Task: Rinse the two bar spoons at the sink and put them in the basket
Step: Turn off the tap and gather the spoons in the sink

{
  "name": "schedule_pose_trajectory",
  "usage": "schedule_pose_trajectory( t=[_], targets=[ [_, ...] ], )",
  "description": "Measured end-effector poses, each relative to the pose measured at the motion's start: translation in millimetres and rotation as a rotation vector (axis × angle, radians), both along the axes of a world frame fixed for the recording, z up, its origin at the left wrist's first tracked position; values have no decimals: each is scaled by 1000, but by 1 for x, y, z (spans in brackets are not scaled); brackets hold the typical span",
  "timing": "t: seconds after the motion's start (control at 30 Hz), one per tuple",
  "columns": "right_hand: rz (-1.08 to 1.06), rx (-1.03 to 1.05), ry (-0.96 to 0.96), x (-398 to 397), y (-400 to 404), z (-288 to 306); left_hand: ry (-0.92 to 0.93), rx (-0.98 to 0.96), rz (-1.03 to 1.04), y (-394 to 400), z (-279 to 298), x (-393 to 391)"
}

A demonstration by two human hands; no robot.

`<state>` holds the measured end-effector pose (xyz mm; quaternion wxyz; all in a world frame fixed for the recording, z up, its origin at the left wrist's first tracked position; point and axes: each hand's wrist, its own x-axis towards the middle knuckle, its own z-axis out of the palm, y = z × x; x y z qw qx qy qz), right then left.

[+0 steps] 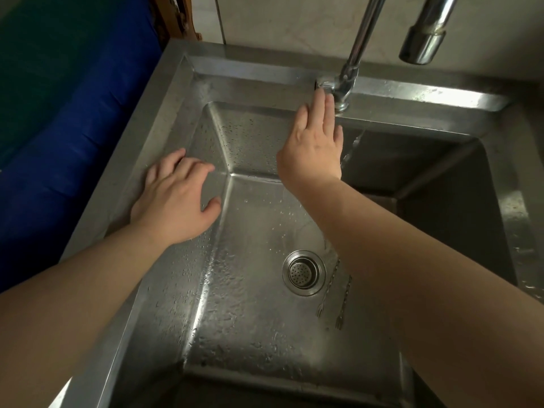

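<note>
Beside the drain (304, 272) lie two bar spoons (329, 287); left hand (176, 198) rests flat and empty on the sink (164, 119) rim, right hand (313, 142) spread at the faucet (348, 75) base.

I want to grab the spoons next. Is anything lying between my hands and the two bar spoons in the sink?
Nothing visible blocks them. The two bar spoons lie bare on the sink floor beside the drain strainer, partly hidden under your right forearm. Both hands are empty: left hand, right hand.

pale tiled wall (294, 22); blue cloth (59, 142) left
</note>
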<state>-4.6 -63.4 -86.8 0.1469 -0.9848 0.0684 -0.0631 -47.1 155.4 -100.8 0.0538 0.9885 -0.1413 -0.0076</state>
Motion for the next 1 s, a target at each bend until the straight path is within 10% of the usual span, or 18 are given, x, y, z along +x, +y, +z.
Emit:
schedule_pose_trajectory(
  t=[0.7,1.0],
  targets=[
    [119,180,-293,-53,-52,-46,-134,75,-108,-51,-26,-30],
    [-503,522,244,-164,-111,-170,447,-398,35,-194,-149,-104]
  ],
)
